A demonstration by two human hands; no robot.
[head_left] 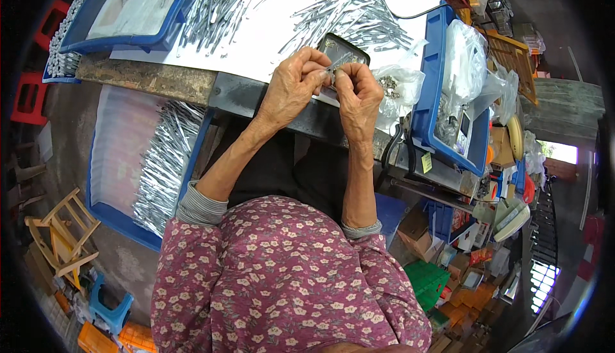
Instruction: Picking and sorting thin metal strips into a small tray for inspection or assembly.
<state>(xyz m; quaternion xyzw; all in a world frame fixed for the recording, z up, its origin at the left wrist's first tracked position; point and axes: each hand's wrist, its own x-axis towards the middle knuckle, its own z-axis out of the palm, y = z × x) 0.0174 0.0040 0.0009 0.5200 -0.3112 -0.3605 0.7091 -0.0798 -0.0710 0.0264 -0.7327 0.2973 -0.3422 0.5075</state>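
Over the near edge of the white-topped table, both my hands are closed in a pinch, close together. My left hand grips a thin, shiny metal piece that points toward my right hand. My right hand has thumb and forefinger pressed together at its near side; whatever small thing they hold is hidden. Just beyond the fingers lies a small dark tray with tiny parts in it. Beside my right hand, an opened clear plastic bag holds small metal parts. Loose heaps of slim metal pieces lie farther back.
A blue crate with plastic bags stands at the right. Another blue tray sits at the far left. Below the table's left side, a blue bin contains many metal pieces. A black cable crosses the back right. A wooden folding stool stands lower left.
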